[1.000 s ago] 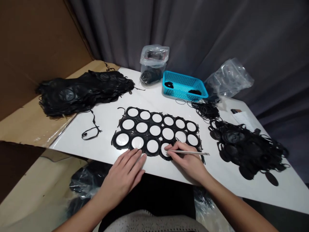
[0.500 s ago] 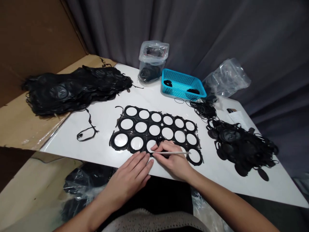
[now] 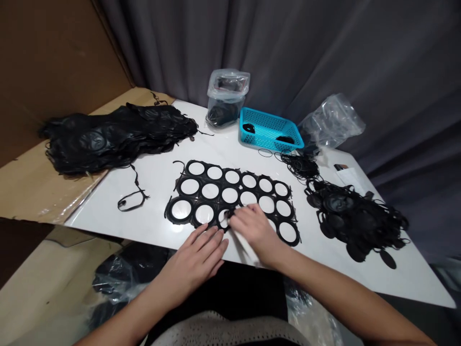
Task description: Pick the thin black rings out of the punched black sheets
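Note:
A black rubber sheet (image 3: 220,184) with rows of round holes lies flat on the white table in front of me. My left hand (image 3: 198,254) rests palm down at its near edge, fingers stretched out, fingertips touching the rim by the bottom row. In my right hand (image 3: 254,230), closed over the same row, is a thin pale tool (image 3: 247,247), blurred by motion and slanting back toward me. Whether it is tweezers or a plain stick I cannot tell. A small dark bit of rubber (image 3: 230,214) shows at my right fingertips, which hide part of the bottom row.
A thick stack of black sheets (image 3: 115,137) sits at left. Farther back stand a clear bag (image 3: 225,103) and a blue basket (image 3: 270,142) holding black pieces. Tangled thin rings (image 3: 302,166) and a heap of black discs and scraps (image 3: 356,221) lie at right.
The tool has swung from lying level, pointing right, to slanting down toward me. My right hand has turned and shifted slightly; the left hand stays at the sheet's near edge.

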`<state>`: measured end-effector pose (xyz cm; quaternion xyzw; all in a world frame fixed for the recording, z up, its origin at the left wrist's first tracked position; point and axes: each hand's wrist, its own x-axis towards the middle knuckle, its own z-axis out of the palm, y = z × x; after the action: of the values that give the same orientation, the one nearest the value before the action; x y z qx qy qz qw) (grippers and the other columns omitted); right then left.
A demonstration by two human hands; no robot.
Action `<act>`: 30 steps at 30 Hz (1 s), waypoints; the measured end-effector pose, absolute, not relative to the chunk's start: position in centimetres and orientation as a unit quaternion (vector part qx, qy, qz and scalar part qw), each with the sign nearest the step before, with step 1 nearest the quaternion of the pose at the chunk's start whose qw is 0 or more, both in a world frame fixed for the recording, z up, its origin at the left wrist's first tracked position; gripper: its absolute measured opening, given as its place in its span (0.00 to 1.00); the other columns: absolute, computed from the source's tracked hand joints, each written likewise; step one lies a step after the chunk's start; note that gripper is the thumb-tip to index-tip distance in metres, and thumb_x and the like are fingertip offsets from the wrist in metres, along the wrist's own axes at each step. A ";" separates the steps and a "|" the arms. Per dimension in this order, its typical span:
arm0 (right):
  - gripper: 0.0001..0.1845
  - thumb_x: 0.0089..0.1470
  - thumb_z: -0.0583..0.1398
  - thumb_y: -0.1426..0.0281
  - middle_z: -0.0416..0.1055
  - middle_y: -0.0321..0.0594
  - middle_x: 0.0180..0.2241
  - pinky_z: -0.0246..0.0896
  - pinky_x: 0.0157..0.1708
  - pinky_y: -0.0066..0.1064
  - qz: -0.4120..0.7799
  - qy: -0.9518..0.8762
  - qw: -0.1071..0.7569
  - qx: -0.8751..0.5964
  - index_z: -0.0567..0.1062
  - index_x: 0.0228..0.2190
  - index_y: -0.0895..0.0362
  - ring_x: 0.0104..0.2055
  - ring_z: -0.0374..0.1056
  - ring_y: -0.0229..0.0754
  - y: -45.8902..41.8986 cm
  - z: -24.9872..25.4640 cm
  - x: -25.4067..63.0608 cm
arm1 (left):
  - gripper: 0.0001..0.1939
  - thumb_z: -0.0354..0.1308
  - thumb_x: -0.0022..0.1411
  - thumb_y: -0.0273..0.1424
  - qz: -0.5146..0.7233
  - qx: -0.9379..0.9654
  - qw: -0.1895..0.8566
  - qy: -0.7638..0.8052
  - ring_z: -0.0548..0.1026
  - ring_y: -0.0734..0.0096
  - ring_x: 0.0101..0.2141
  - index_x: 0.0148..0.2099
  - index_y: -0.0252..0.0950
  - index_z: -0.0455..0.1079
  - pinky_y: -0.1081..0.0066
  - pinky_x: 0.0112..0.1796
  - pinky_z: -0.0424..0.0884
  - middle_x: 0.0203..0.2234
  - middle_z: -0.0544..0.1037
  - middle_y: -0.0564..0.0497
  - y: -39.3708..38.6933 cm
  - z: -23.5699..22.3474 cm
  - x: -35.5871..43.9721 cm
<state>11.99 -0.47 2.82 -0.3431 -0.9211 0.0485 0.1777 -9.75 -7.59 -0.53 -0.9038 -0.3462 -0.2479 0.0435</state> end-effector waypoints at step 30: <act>0.07 0.58 0.63 0.73 0.79 0.32 0.36 0.54 0.48 0.38 0.394 -0.788 0.256 -0.398 0.73 0.28 0.53 0.42 0.71 0.43 -0.1 2.7 6.8 | 0.17 0.52 0.71 0.30 -0.257 -0.862 0.088 -0.427 0.74 0.53 0.53 0.57 0.28 0.70 0.54 0.56 0.70 0.51 0.78 0.40 -9.3 -0.6 -12.2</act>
<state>6.77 -0.12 2.72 -0.3980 -0.7882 0.3936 0.2559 -12.23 -9.29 -0.57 -0.8622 -0.4273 -0.2575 0.0882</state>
